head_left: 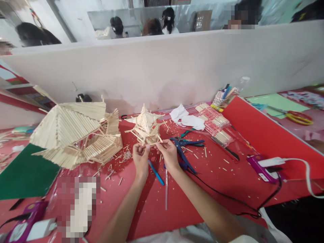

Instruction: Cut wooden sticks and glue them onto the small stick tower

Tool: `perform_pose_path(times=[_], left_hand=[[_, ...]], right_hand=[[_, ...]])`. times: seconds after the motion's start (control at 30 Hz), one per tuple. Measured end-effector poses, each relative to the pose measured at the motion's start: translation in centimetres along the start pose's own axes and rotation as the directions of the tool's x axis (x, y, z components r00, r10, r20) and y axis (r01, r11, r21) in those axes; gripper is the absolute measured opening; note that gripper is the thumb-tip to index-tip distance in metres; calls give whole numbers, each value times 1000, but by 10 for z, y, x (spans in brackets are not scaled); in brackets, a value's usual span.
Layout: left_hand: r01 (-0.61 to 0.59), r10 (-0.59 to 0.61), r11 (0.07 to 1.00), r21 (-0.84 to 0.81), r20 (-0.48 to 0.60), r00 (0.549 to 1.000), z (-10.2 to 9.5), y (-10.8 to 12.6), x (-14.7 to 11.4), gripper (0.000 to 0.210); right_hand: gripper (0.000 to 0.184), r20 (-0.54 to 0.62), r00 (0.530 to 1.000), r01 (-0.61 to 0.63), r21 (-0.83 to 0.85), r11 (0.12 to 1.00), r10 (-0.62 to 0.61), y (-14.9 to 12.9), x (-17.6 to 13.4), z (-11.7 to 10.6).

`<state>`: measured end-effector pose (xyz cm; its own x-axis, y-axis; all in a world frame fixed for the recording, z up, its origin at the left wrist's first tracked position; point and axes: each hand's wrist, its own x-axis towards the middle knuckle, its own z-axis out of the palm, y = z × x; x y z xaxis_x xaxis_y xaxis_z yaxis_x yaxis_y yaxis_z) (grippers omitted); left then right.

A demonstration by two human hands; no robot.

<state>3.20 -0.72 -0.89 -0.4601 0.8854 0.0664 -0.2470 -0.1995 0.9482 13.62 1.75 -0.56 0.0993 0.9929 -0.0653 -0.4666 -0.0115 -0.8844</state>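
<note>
A small pavilion model (144, 120) built of pale wooden sticks, with a pointed roof, stands upright at the middle of the table. My left hand (140, 158) pinches its near lower edge from the left. On the right side of that same edge, my right hand (168, 154) is closed with thumb and fingers together. Between the two hands runs a thin stick along the model's base; whether it is glued on I cannot tell. Just below my hands lie a blue pen (156, 172) and a clear glue stick (166, 190). A blue glue gun (183, 153) rests beside my right hand.
A larger stick-built pavilion (73, 131) stands to the left, near a green board (27, 172). Stick packets (217, 123), white tissue (186, 118), a red board (273, 138) and a purple power strip (264, 168) lie right. Stick scraps litter the red table (202, 199). Behind rises a white partition (157, 67).
</note>
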Motion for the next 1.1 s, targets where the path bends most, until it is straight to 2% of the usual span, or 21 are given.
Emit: perform_pose_path(times=[0.27, 0.4, 0.67, 1.1], left_hand=[[62, -62, 998, -26, 4, 998, 13, -4, 3, 37], [52, -52, 998, 18, -7, 999, 11, -1, 5, 35], [125, -126, 992, -13, -28, 992, 9, 10, 7, 38], [167, -166, 986, 9, -47, 985, 10, 8, 8, 38]], right_hand=[[38, -22, 1000, -22, -4, 1000, 22, -1, 5, 0], [41, -22, 999, -42, -17, 999, 42, -4, 5, 4], [43, -15, 995, -98, 1, 995, 98, -10, 0, 11], [39, -48, 996, -70, -22, 997, 69, -10, 3, 13]])
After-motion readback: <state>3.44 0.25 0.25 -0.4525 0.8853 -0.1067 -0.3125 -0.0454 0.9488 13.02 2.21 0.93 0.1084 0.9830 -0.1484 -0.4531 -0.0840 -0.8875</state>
